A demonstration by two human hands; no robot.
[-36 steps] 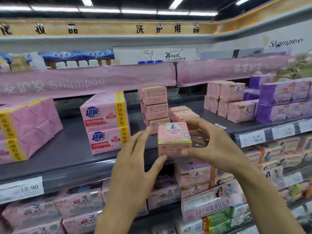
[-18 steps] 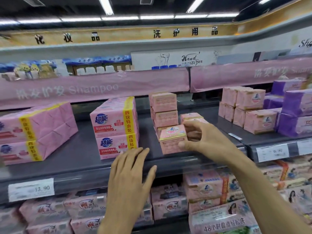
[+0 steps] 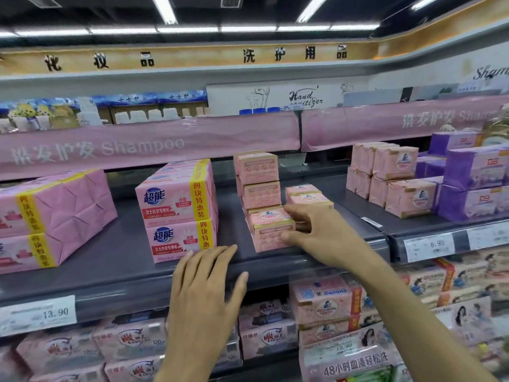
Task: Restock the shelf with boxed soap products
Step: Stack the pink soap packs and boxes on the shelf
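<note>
While right hand (image 3: 316, 232) grips pink soap box (image 3: 268, 230), left hand (image 3: 203, 296) spread flat

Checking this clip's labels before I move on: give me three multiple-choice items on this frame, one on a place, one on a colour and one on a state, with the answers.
1. Where is the soap box that the right hand holds?
A. Down on the lower level
B. At the front of the grey shelf, before the pink stack
C. Up behind the pink banner

2. What colour are the packs at the far right of that shelf?
A. Green
B. Yellow
C. Purple

3. What is the left hand doing?
A. Open, holding nothing
B. Gripping a box
C. Pinching a price tag

Answers:
1 B: the box is at the shelf front, just ahead of the stack.
2 C: their wrappers are plainly purple.
3 A: its fingers are spread near the shelf edge, with nothing in them.
</note>
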